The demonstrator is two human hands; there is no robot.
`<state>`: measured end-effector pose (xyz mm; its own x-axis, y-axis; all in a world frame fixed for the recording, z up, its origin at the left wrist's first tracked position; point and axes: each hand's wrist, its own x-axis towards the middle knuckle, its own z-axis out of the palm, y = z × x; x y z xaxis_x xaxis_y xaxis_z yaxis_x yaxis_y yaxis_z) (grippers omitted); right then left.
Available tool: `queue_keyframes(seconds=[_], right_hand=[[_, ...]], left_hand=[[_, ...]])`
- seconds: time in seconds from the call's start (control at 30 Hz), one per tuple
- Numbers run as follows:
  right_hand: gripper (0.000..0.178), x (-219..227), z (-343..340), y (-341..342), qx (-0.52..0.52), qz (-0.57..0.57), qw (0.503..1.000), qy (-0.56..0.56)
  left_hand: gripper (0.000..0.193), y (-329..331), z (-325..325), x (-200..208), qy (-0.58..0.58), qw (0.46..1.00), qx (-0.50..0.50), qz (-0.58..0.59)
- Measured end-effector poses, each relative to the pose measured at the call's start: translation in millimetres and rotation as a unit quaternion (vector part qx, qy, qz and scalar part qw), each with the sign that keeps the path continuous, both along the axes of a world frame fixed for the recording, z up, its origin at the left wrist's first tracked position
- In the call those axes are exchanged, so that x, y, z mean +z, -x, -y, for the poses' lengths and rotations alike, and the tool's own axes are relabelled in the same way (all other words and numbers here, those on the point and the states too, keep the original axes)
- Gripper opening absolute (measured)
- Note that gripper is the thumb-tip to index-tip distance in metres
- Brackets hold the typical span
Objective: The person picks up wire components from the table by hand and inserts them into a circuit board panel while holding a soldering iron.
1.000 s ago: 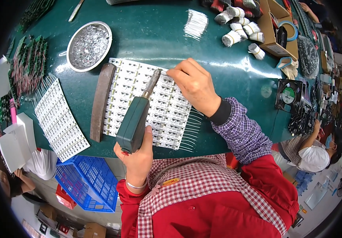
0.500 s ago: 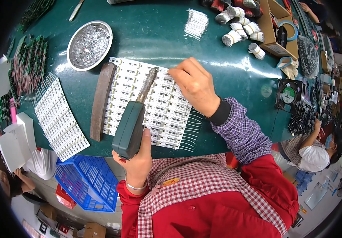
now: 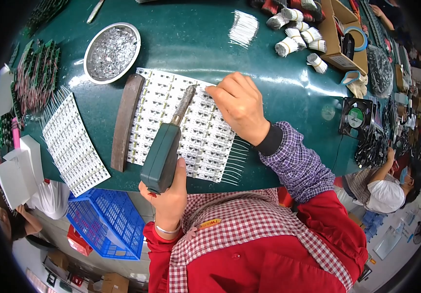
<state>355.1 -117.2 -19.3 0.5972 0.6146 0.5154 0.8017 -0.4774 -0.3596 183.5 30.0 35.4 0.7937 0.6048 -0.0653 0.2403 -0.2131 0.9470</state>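
Note:
My left hand (image 3: pixel 169 198) is wrapped round the dark green soldering gun (image 3: pixel 160 156). Its thick metal tip points away from me, over the far right part of a white circuit board panel (image 3: pixel 154 124) dotted with rows of small components. At the panel's far right edge, beside that tip, my right hand (image 3: pixel 242 105) makes a pinch. Whatever lies between its fingertips is hidden or too small to name. Below this hand, a row of thin white wires (image 3: pixel 233 163) sticks out from the panel's right edge. A brown bar (image 3: pixel 126 122) lies along its left edge.
Left of the bar is another wired white panel (image 3: pixel 76 146); beyond it sits a metal bowl (image 3: pixel 90 61) of silvery scraps. Loose white wires (image 3: pixel 243 29), wire bundles (image 3: pixel 286 47), a cardboard box (image 3: pixel 339 59) and a small fan (image 3: pixel 356 117) stand farther right. A blue crate (image 3: pixel 105 222) is below.
The soldering gun has shifted slightly, its tip a little to the right and nearer me. My right hand keeps its pinch at almost the same place on the panel's edge.

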Motion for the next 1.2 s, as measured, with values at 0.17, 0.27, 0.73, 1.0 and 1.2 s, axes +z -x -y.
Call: queue_keyframes(seconds=[0.17, 0.27, 0.73, 1.0, 1.2], right_hand=[[0.024, -0.4, -0.9, -0.8, 0.001, 0.005, 1.0, -0.016], [0.024, -2.5, -1.2, -1.3, 0.001, 0.001, 1.0, -0.019], [0.018, -4.3, -0.4, 0.5, -0.001, 0.001, 1.0, 0.002], [0.026, -1.0, -1.1, 0.4, -0.009, -0.002, 1.0, -0.022], [0.019, 17.0, 5.0, 11.6, -0.031, -0.01, 0.999, 0.013]], left_hand=[[0.016, 0.1, 0.3, 1.3, 0.033, 0.999, 0.005, -0.021], [0.016, 0.4, -1.5, -3.7, -0.003, 1.0, -0.023, -0.018], [0.021, 8.4, -1.7, -5.9, 0.046, 0.998, 0.031, -0.042], [0.024, 11.4, -1.0, -5.3, 0.038, 0.998, 0.03, -0.033], [0.023, 14.1, -3.5, -4.7, 0.05, 0.997, 0.038, -0.043]])
